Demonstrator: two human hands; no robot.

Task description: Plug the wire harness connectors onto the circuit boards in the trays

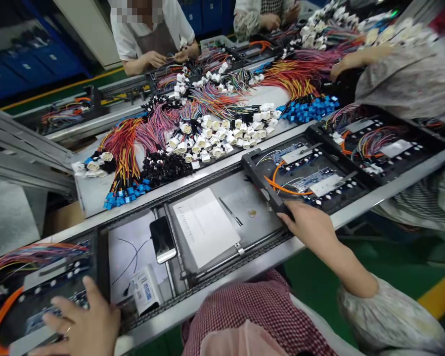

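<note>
While the left hand (91, 321) wide-fingered over 1 wired tray (103, 267), the right-hand grip (306, 222) firm on a 2nd tray (261, 184) corner.

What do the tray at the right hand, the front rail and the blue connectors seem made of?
Tray: probably matte black plastic, from its dull walls, though coated metal is possible.
Front rail: likely satin metal, given its silvery sheen and highlight.
Blue connectors: probably plastic, by their even colour; finish unclear.

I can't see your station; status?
Left hand spread over left tray. Right hand at near corner of another tray. Between those trays: phone, pen, white paper.
</note>
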